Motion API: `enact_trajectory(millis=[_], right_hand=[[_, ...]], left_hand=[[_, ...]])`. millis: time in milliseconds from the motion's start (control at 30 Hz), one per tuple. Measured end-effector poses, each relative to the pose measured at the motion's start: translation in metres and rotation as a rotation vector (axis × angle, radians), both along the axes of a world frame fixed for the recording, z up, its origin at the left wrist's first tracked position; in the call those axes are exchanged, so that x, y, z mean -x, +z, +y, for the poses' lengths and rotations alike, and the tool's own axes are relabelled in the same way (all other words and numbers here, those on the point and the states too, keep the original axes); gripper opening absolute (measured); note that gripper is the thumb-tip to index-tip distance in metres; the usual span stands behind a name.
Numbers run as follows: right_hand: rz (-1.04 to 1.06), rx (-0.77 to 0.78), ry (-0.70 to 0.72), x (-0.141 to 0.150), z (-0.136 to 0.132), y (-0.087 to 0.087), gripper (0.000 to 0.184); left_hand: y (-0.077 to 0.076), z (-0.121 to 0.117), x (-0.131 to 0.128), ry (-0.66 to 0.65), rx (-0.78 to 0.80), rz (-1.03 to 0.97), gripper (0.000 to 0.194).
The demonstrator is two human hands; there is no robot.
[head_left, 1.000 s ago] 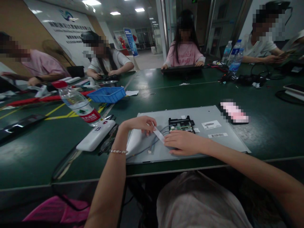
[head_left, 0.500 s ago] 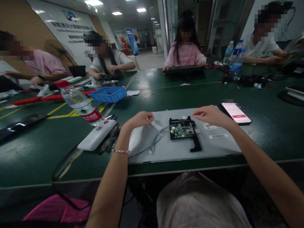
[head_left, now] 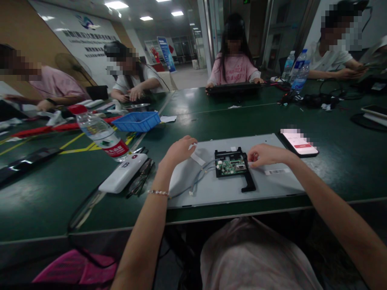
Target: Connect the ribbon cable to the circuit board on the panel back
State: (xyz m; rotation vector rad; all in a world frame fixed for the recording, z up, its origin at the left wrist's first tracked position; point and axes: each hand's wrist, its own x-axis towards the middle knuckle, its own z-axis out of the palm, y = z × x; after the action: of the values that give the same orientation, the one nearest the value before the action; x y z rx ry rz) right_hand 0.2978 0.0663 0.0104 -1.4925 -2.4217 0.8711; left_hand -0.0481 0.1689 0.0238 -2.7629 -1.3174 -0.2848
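Observation:
A flat grey panel (head_left: 208,193) lies before me. On it sits a black bracket (head_left: 249,181) holding a green circuit board (head_left: 232,166). Grey-blue cables (head_left: 196,182) run left from the board to a small white connector. My left hand (head_left: 181,150) is over the panel's upper left corner, fingers closed at the top end of a white strip (head_left: 198,157) that slants down toward the cables. At the bracket's right edge, my right hand (head_left: 264,156) has its fingertips pinched together; whatever they grip is hidden. A barcode label (head_left: 277,171) shows below that hand.
A lit phone (head_left: 299,143) lies at the panel's right. To the left are a white power bank (head_left: 123,173), glasses (head_left: 140,178), a water bottle (head_left: 101,135) and a blue basket (head_left: 137,121). Several people sit around the green table (head_left: 208,119).
My right hand has come down to the bracket's right edge, its fingers now bunched. My left hand has shifted slightly up, and the white strip's upper end has risen.

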Motion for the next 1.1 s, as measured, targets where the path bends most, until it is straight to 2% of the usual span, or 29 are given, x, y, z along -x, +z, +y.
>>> enact_trajectory(millis=[67,167,267,400,467,567,733,933,1100], right_hand=[[-0.001,0.013,-0.018,-0.004,0.002,0.001,0.018],[0.003,0.000,-0.137,-0.015,0.007,0.000,0.020],[-0.018,-0.069,-0.259,-0.027,0.014,-0.006,0.022],[-0.087,-0.230,-0.326,-0.032,0.018,-0.012,0.032],[-0.083,-0.347,-0.307,-0.026,0.019,-0.013,0.034],[0.005,-0.489,-0.189,-0.007,0.019,-0.013,0.033],[0.034,-0.520,-0.020,0.027,0.023,-0.021,0.029],[-0.031,-0.537,-0.069,0.042,0.027,-0.027,0.024],[-0.059,-0.545,-0.130,0.045,0.023,-0.020,0.025]], left_hand=[[0.001,-0.002,-0.001,-0.025,0.002,0.012,0.030],[0.003,-0.004,-0.004,-0.059,0.004,-0.016,0.030],[0.005,-0.005,-0.008,-0.089,0.017,-0.048,0.031],[0.002,-0.004,-0.008,-0.096,0.027,0.012,0.033],[0.000,-0.003,-0.007,-0.065,0.011,0.042,0.034],[-0.002,-0.002,-0.003,-0.018,0.004,0.053,0.035],[-0.005,0.000,0.000,0.014,0.038,0.069,0.033],[-0.006,0.003,-0.001,0.008,0.097,0.094,0.026],[-0.005,0.002,-0.001,0.001,0.103,0.089,0.027]])
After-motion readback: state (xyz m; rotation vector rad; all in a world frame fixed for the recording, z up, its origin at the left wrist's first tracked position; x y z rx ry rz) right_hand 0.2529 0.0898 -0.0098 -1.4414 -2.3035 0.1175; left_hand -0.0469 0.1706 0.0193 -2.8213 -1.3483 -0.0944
